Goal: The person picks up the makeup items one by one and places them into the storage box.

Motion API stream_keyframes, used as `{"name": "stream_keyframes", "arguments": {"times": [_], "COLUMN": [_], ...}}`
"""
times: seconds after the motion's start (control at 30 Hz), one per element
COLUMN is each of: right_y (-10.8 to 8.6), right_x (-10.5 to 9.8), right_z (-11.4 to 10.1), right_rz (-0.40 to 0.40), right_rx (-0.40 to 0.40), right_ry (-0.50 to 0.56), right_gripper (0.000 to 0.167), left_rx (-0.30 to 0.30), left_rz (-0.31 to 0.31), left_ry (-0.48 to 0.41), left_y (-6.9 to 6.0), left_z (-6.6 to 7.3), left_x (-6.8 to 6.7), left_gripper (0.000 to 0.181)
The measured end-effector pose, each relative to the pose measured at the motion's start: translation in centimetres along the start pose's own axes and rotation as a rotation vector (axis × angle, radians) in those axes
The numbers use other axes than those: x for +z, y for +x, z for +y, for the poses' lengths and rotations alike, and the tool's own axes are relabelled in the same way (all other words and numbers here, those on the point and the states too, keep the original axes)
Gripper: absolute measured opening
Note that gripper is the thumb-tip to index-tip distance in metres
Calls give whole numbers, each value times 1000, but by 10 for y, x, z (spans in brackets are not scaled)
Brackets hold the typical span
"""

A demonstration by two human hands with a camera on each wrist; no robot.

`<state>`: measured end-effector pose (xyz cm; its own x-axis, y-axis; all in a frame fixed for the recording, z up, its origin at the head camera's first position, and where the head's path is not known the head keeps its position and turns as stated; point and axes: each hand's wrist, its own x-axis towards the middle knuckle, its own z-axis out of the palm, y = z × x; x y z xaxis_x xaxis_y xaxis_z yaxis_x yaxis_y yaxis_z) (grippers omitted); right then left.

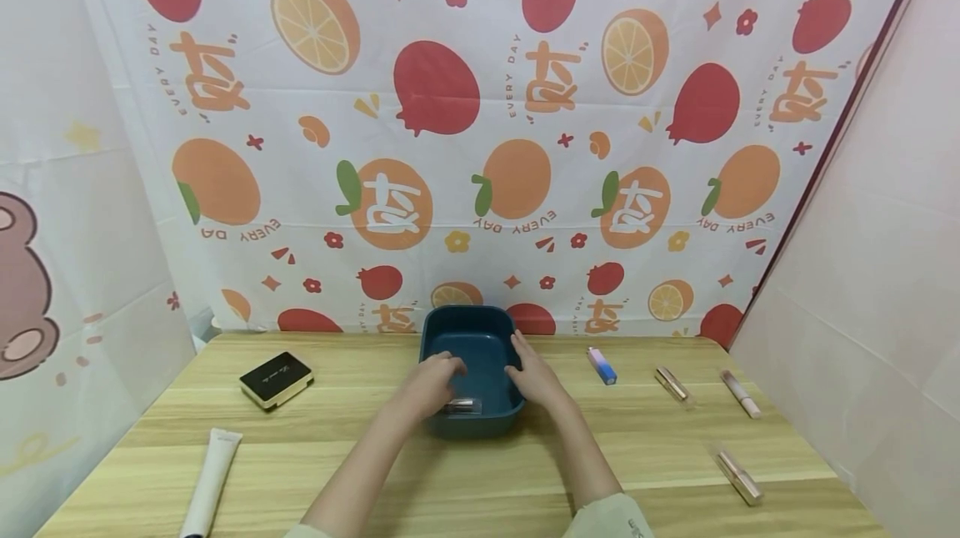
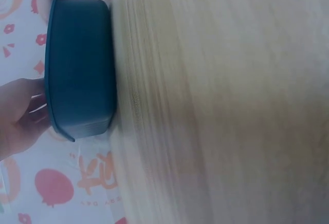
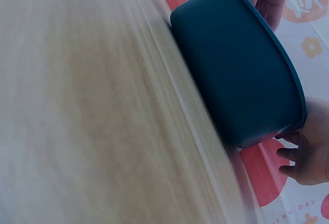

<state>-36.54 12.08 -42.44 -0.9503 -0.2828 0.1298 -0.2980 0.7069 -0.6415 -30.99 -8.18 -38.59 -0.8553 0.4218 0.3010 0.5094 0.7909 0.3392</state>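
A dark teal plastic bin (image 1: 480, 429) stands on the wooden table against the patterned backdrop. My left hand (image 1: 427, 388) reaches over its left side, fingers hanging loosely bent inside. A small tube with a clear end, like a lipstick (image 1: 463, 406), lies at the bin's near end, close to those fingers. The left fingertips are partly hidden; nothing shows held in them. With my right hand (image 1: 536, 375) I hold the bin's right rim, thumb inside and fingers along the outside. In the right wrist view, that hand (image 3: 313, 149) is at the bin's end.
To the left are a black compact case (image 1: 276, 379) and a white squeeze tube (image 1: 210, 484). On the right lie a pink-blue tube (image 1: 602, 365), a gold lipstick (image 1: 673, 385), a pink-capped tube (image 1: 741, 394) and another gold lipstick (image 1: 738, 476). Curtains enclose the table's back and sides.
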Motion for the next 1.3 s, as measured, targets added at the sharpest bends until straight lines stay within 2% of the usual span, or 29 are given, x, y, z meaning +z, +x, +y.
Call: {"name": "stream_keyframes", "arguments": {"times": [0.3, 0.63, 0.8, 1.3], "right_y": [0, 0, 0, 0], "right_x": [0, -1, 0, -1], "right_z": [1, 1, 0, 1], "right_rz": [0, -4, 0, -1], "right_rx": [1, 16, 3, -2], "right_ry": [2, 4, -3, 10], "right_gripper": [56, 57, 56, 56], "left_rx": [-2, -29, -39, -113], "left_rz": [30, 31, 55, 105], "left_ry": [-38, -50, -75, -111], "left_y": [-3, -5, -8, -17], "left_z": [1, 5, 6, 1], "left_x": [-4, -11, -16, -32], "left_gripper": [22, 23, 25, 25]}}
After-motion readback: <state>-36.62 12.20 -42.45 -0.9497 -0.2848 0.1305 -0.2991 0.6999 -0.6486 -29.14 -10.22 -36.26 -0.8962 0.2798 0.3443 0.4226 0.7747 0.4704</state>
